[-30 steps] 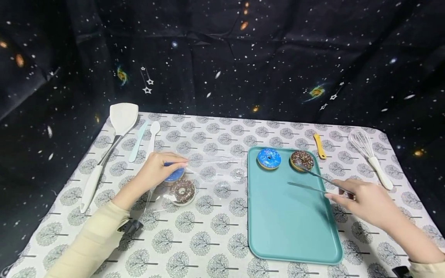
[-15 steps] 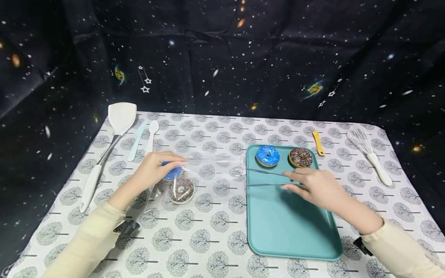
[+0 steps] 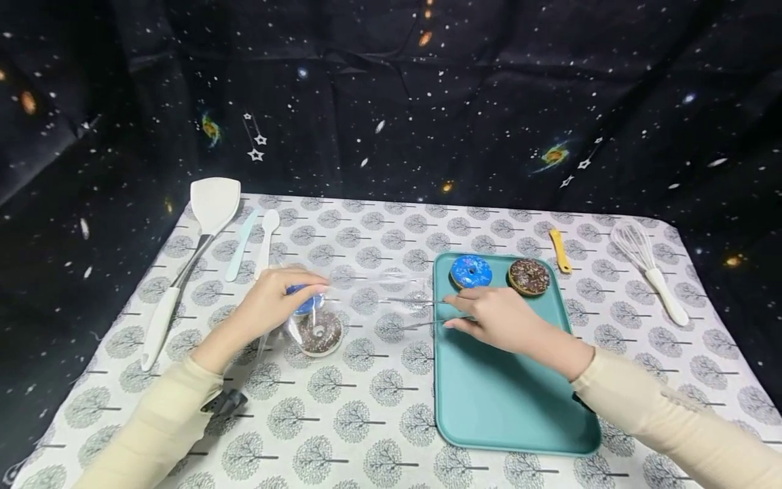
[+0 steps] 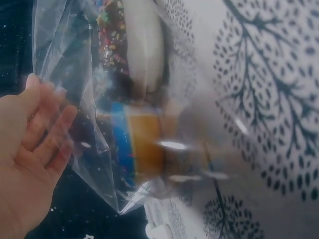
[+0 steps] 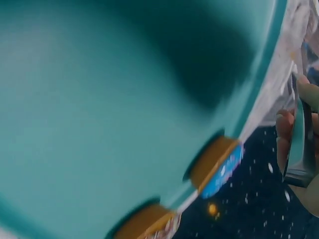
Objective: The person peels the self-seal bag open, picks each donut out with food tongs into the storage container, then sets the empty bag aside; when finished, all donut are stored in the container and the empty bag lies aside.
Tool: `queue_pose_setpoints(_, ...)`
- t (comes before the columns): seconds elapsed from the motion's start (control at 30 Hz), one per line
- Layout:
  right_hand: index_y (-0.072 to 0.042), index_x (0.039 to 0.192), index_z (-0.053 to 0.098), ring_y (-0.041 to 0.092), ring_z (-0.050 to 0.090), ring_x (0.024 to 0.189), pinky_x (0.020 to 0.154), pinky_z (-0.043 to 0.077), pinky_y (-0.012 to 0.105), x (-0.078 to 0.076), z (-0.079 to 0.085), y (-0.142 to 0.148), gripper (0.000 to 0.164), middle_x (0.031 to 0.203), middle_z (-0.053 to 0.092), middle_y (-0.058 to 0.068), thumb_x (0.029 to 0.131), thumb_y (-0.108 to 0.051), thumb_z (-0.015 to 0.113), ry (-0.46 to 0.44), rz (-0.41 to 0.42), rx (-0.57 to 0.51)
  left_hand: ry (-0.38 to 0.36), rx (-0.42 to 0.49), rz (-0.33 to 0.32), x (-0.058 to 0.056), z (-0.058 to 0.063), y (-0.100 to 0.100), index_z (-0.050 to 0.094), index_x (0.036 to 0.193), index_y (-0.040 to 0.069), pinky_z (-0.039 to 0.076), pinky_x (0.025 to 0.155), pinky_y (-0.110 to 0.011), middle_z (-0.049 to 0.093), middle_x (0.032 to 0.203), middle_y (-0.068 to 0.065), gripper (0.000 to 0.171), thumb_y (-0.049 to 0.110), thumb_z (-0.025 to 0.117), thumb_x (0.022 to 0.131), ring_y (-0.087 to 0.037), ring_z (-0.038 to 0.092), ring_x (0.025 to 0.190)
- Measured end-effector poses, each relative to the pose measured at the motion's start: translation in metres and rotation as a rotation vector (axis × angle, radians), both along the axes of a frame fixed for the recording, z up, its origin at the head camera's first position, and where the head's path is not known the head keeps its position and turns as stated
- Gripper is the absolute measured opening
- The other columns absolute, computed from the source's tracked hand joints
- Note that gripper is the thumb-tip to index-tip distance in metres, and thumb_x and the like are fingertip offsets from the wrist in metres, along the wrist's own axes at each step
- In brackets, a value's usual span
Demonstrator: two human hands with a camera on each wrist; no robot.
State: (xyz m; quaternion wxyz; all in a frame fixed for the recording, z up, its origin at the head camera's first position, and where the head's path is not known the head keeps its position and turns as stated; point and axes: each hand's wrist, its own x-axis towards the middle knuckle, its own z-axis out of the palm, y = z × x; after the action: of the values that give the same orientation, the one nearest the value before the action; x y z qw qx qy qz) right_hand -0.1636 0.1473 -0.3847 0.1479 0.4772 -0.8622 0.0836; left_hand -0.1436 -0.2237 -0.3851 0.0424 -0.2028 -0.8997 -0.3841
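Note:
My left hand (image 3: 271, 299) pinches the upper edge of a clear plastic bag (image 3: 375, 288), whose mouth points right toward the tray. Inside it lie a blue doughnut (image 3: 310, 303), partly behind my fingers, and a chocolate doughnut (image 3: 319, 333) with sprinkles. In the left wrist view the film (image 4: 75, 64) hangs around both. My right hand (image 3: 497, 319) holds metal tongs (image 3: 421, 301) over the green tray (image 3: 507, 414). Their spread tips reach past its left rim and overlap the bag's mouth, with nothing between them. Another blue doughnut (image 3: 471, 270) and chocolate doughnut (image 3: 529, 277) sit at the tray's far end.
A white spatula (image 3: 189, 265), a pale blue knife (image 3: 241, 246) and a white spoon (image 3: 267, 241) lie at the left on the tree-print cloth. To the right of the tray are a small yellow handle-like tool (image 3: 559, 251) and a whisk (image 3: 650, 272).
My right hand has carried the tongs left, from beside the tray's chocolate doughnut to the bag's mouth. The left hand keeps its hold on the bag, nearly still.

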Motion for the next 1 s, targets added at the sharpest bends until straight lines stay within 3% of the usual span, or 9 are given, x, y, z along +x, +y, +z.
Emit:
queue_pose_setpoints(0.13,-0.006,0.11,0.068,0.008,0.06,0.065,0.055,0.053,0.025,-0.001,-0.006,-0.021,0.042,0.084,0.066,-0.002,0.083,-0.038,0.069,-0.073,0.029,0.027,0.025,-0.003,0.014,0.0,-0.002,0.0,0.072,0.103,0.015,0.051,0.091,-0.038,0.07,0.102,0.0,0.021,0.028,0.064,0.089,-0.017,0.064,0.097)
queue_pose_setpoints(0.33,-0.008,0.113,0.067,0.009,0.064,0.074,0.06,0.054,0.024,-0.003,-0.01,-0.043,0.045,0.092,0.068,-0.001,0.087,-0.044,0.062,-0.155,0.057,0.061,0.043,-0.003,0.013,0.0,-0.004,0.001,0.072,0.102,0.012,0.05,0.092,-0.039,0.07,0.101,0.0,0.022,0.028,0.064,0.089,-0.018,0.064,0.097)
queue_pose_setpoints(0.6,-0.01,0.117,0.065,0.001,0.049,0.056,0.042,0.037,0.013,-0.012,-0.01,-0.063,0.047,0.095,0.068,-0.002,0.086,-0.045,0.063,-0.296,0.033,0.073,0.054,0.0,0.019,0.0,-0.005,0.003,0.073,0.1,0.016,0.052,0.089,-0.036,0.071,0.099,0.003,0.02,0.029,0.064,0.089,-0.015,0.064,0.094)
queue_pose_setpoints(0.7,-0.01,0.119,0.064,-0.001,0.046,0.054,0.043,0.037,0.012,-0.015,-0.012,-0.068,0.049,0.103,0.069,0.001,0.085,-0.046,0.064,-0.329,0.033,0.07,0.066,0.0,0.035,-0.001,-0.006,0.005,0.073,0.1,0.016,0.052,0.089,-0.036,0.071,0.098,0.002,0.019,0.029,0.064,0.089,-0.015,0.064,0.094)
queue_pose_setpoints(1.0,-0.011,0.117,0.065,0.007,0.056,0.062,0.051,0.047,0.019,-0.016,-0.014,-0.079,0.049,0.096,0.068,0.0,0.085,-0.048,0.063,-0.344,0.062,0.069,0.121,0.01,0.106,0.001,-0.015,0.011,0.073,0.098,0.009,0.049,0.093,-0.043,0.071,0.101,-0.006,0.018,0.022,0.067,0.087,-0.025,0.065,0.098)
